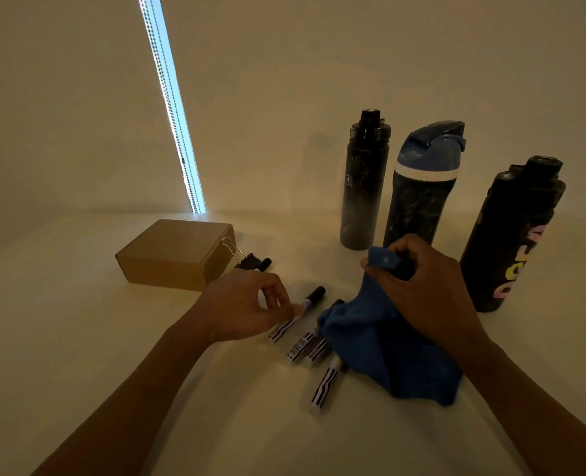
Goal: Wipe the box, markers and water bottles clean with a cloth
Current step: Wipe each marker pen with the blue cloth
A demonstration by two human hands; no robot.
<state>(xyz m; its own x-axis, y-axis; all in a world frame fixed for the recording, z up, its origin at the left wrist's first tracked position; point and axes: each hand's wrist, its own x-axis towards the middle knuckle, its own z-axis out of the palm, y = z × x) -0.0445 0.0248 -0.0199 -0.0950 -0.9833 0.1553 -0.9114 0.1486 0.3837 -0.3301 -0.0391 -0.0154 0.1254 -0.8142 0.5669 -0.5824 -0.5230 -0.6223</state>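
Several striped markers lie on the white table. My left hand (250,304) pinches the leftmost marker (310,298) between thumb and finger. My right hand (428,290) grips a blue cloth (380,355), which drapes down over the far ends of the other markers (301,348). A brown cardboard box (174,254) sits at the left. Behind stand three bottles: a slim black bottle (365,187), a dark bottle with a blue lid (422,187), and a black bottle with coloured letters (511,235) at the right.
A black binder clip (246,259) lies against the box's right side, with a small black cap beside it. A wall rises behind the table (78,338), with a bright vertical gap and bead chains (174,108) at the left.
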